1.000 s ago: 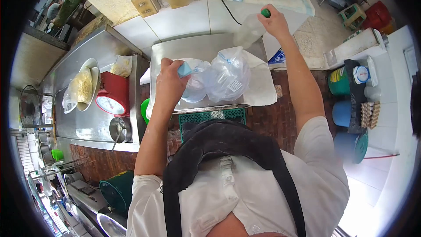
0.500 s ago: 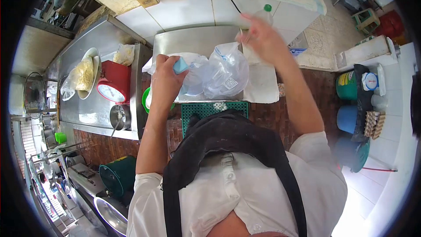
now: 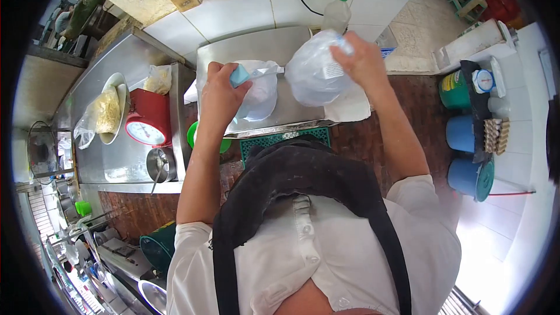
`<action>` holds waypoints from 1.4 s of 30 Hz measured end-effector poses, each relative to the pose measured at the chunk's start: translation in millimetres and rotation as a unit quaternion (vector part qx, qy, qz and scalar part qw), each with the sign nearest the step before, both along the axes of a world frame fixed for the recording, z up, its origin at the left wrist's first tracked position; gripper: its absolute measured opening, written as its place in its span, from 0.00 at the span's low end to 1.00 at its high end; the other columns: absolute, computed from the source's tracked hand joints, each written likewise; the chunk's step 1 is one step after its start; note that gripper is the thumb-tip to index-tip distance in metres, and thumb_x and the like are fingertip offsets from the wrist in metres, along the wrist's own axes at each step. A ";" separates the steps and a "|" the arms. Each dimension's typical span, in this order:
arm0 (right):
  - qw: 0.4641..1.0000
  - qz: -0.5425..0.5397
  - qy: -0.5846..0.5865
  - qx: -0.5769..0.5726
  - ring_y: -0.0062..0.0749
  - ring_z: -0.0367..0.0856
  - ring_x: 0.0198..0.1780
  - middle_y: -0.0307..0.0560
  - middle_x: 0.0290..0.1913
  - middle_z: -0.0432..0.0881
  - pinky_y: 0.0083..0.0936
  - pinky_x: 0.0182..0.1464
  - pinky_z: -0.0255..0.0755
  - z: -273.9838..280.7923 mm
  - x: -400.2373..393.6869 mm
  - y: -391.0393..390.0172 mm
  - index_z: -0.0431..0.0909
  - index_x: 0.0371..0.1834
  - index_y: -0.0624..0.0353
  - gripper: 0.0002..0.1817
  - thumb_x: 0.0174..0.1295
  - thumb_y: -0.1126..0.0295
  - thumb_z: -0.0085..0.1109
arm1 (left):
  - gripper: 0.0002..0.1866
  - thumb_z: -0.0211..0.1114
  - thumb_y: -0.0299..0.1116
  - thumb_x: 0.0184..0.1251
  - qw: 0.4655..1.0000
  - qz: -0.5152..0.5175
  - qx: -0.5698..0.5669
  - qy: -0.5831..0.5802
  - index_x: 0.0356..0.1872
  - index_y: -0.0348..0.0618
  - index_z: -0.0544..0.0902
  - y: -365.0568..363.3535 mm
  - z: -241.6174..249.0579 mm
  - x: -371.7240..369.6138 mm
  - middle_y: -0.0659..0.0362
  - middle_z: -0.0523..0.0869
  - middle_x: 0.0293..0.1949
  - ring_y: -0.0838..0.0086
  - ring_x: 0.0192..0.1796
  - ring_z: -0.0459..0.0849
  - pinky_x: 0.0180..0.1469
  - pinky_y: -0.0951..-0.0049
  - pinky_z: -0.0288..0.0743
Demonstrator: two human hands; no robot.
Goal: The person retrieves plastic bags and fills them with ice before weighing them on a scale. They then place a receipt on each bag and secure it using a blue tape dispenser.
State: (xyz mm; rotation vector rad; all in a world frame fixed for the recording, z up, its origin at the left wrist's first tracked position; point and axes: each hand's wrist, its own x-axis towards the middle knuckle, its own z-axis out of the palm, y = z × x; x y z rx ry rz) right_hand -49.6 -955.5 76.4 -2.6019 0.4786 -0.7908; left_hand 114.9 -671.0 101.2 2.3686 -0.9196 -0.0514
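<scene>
My left hand (image 3: 224, 92) is closed around a small light blue block (image 3: 239, 75); its exact kind cannot be told. Just beside that hand a clear plastic bag (image 3: 260, 94) with pale contents rests on the metal work surface (image 3: 256, 41). In my right hand (image 3: 363, 61) is the gathered top of a second, full-looking plastic bag (image 3: 312, 76) with a white label, tilted over the right half of the surface. A thin strip of plastic stretches from the first bag toward the second; whether they are joined cannot be told.
Behind the bags stands a clear bottle (image 3: 336, 14) with a green cap. On the steel counter (image 3: 93, 166) at left are a red scale (image 3: 149, 119), a plate (image 3: 124, 105) with a bag of yellowish food and a small pot (image 3: 161, 163). Blue buckets (image 3: 461, 134) line the right wall.
My right hand has come down from beside the bottle and taken hold of the labelled bag, which is now raised and tilted right. My left hand still grips the light blue block.
</scene>
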 end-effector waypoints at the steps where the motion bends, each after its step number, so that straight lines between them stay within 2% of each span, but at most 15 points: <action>1: 0.999 -0.031 0.009 0.005 0.65 0.85 0.35 0.62 0.30 0.85 0.54 0.38 0.78 16.3 -6.7 -3.8 0.80 0.41 0.56 0.20 0.63 0.50 0.68 | 0.23 0.79 0.33 0.57 1.000 -0.003 -0.003 0.006 0.55 0.39 0.86 2.2 2.3 0.6 0.48 0.81 0.54 0.47 0.52 0.86 0.55 0.54 0.81; 6: 0.995 -0.082 0.052 -0.028 0.67 0.84 0.36 0.62 0.29 0.85 0.54 0.38 0.78 -4.0 -20.9 -33.5 0.78 0.39 0.57 0.18 0.63 0.53 0.69 | 0.24 0.79 0.33 0.57 0.993 -0.112 -0.027 0.022 0.55 0.40 0.86 15.0 -8.2 21.8 0.48 0.84 0.53 0.51 0.53 0.87 0.57 0.61 0.80; 12: 0.988 -0.124 0.092 0.008 0.66 0.85 0.40 0.64 0.33 0.85 0.54 0.42 0.78 -74.9 -29.9 -39.2 0.78 0.47 0.56 0.21 0.63 0.53 0.70 | 0.27 0.80 0.36 0.57 0.997 -0.011 -0.073 0.031 0.57 0.38 0.84 -2.7 -14.0 6.9 0.44 0.83 0.50 0.47 0.53 0.85 0.56 0.58 0.79; 14: 0.980 -0.112 0.163 0.018 0.65 0.84 0.50 0.64 0.45 0.86 0.55 0.49 0.78 -57.1 -48.1 -29.8 0.76 0.58 0.56 0.27 0.63 0.52 0.70 | 0.32 0.82 0.37 0.57 0.984 -0.057 -0.141 0.091 0.62 0.39 0.83 14.3 -11.7 4.3 0.46 0.84 0.53 0.51 0.51 0.86 0.57 0.61 0.79; 15: 0.958 -0.170 0.232 0.013 0.61 0.79 0.62 0.62 0.57 0.81 0.53 0.59 0.75 -33.5 -52.6 -9.5 0.72 0.68 0.57 0.33 0.63 0.54 0.71 | 0.35 0.83 0.37 0.56 0.980 -0.069 -0.178 0.059 0.66 0.40 0.80 29.9 -9.0 8.6 0.47 0.85 0.57 0.57 0.51 0.86 0.58 0.63 0.78; 18: 0.972 -0.190 0.119 -0.068 0.61 0.74 0.66 0.62 0.67 0.76 0.47 0.66 0.72 6.1 -56.7 37.9 0.72 0.71 0.58 0.36 0.62 0.59 0.73 | 0.34 0.77 0.28 0.61 0.912 0.046 -0.317 0.255 0.71 0.41 0.77 82.5 -18.5 31.6 0.51 0.84 0.63 0.71 0.52 0.86 0.49 0.72 0.83; 20: 0.997 -0.056 0.038 -0.035 0.56 0.71 0.71 0.60 0.69 0.72 0.44 0.70 0.69 -9.5 -41.7 58.6 0.66 0.75 0.59 0.42 0.60 0.60 0.76 | 0.36 0.76 0.26 0.62 0.904 0.039 -0.307 0.294 0.72 0.40 0.75 112.0 -66.8 58.0 0.51 0.83 0.64 0.73 0.50 0.86 0.48 0.73 0.84; 22: 0.960 0.128 -0.064 0.242 0.53 0.69 0.74 0.58 0.71 0.70 0.42 0.73 0.67 -30.7 -5.9 106.2 0.61 0.78 0.59 0.49 0.56 0.58 0.79 | 0.39 0.74 0.24 0.62 0.883 0.023 -0.286 0.372 0.76 0.39 0.70 116.0 -116.2 59.6 0.49 0.81 0.67 0.74 0.48 0.87 0.48 0.72 0.86; 23: 0.963 0.131 -0.056 0.229 0.51 0.69 0.74 0.57 0.72 0.69 0.41 0.74 0.66 -65.5 18.5 119.4 0.59 0.79 0.59 0.52 0.54 0.58 0.81 | 0.41 0.74 0.24 0.62 0.868 0.025 -0.294 0.400 0.78 0.41 0.68 106.1 -143.1 55.3 0.48 0.79 0.68 0.73 0.47 0.87 0.49 0.70 0.87; 25: 0.966 0.135 -0.048 0.215 0.49 0.68 0.75 0.56 0.72 0.68 0.41 0.75 0.65 -108.6 54.5 134.4 0.58 0.79 0.59 0.55 0.51 0.58 0.83 | 0.31 0.76 0.25 0.61 0.859 -0.030 -0.283 0.425 0.67 0.38 0.76 73.8 -168.9 48.2 0.54 0.85 0.56 0.74 0.43 0.87 0.48 0.68 0.87; 27: 0.925 0.178 -0.024 0.335 0.59 0.60 0.79 0.61 0.77 0.62 0.46 0.79 0.58 -121.4 72.8 144.7 0.55 0.80 0.61 0.62 0.43 0.59 0.86 | 0.22 0.76 0.27 0.64 0.872 -0.008 -0.263 0.413 0.57 0.38 0.79 51.6 -199.0 44.6 0.59 0.88 0.43 0.74 0.40 0.87 0.42 0.71 0.87; 30: 0.939 0.187 0.019 0.289 0.60 0.60 0.79 0.62 0.76 0.63 0.47 0.79 0.59 -163.4 77.2 142.7 0.55 0.80 0.59 0.62 0.41 0.61 0.87 | 0.22 0.76 0.26 0.65 0.877 0.055 -0.244 0.411 0.58 0.39 0.79 42.5 -233.7 23.9 0.58 0.88 0.43 0.74 0.39 0.86 0.39 0.72 0.84; 36: 0.949 0.143 -0.032 0.280 0.57 0.69 0.72 0.61 0.72 0.68 0.46 0.74 0.65 -168.3 66.7 148.2 0.61 0.76 0.62 0.56 0.45 0.61 0.86 | 0.21 0.73 0.24 0.67 0.858 0.040 -0.233 0.456 0.59 0.37 0.79 57.3 -229.3 19.9 0.58 0.89 0.43 0.75 0.39 0.86 0.41 0.71 0.83; 37: 0.949 0.144 -0.035 0.279 0.57 0.69 0.72 0.61 0.72 0.68 0.46 0.74 0.65 -168.2 63.4 144.1 0.61 0.76 0.62 0.56 0.45 0.61 0.86 | 0.31 0.70 0.21 0.65 0.859 0.001 -0.185 0.477 0.71 0.38 0.72 68.5 -233.0 28.4 0.54 0.86 0.56 0.73 0.45 0.86 0.43 0.71 0.82; 42: 0.925 0.125 0.066 0.352 0.54 0.78 0.67 0.61 0.67 0.77 0.43 0.69 0.71 -209.4 38.1 126.7 0.60 0.77 0.64 0.51 0.51 0.68 0.81 | 0.38 0.65 0.24 0.65 0.851 -0.014 -0.191 0.490 0.78 0.39 0.67 92.1 -186.3 20.8 0.57 0.84 0.59 0.77 0.35 0.82 0.49 0.69 0.82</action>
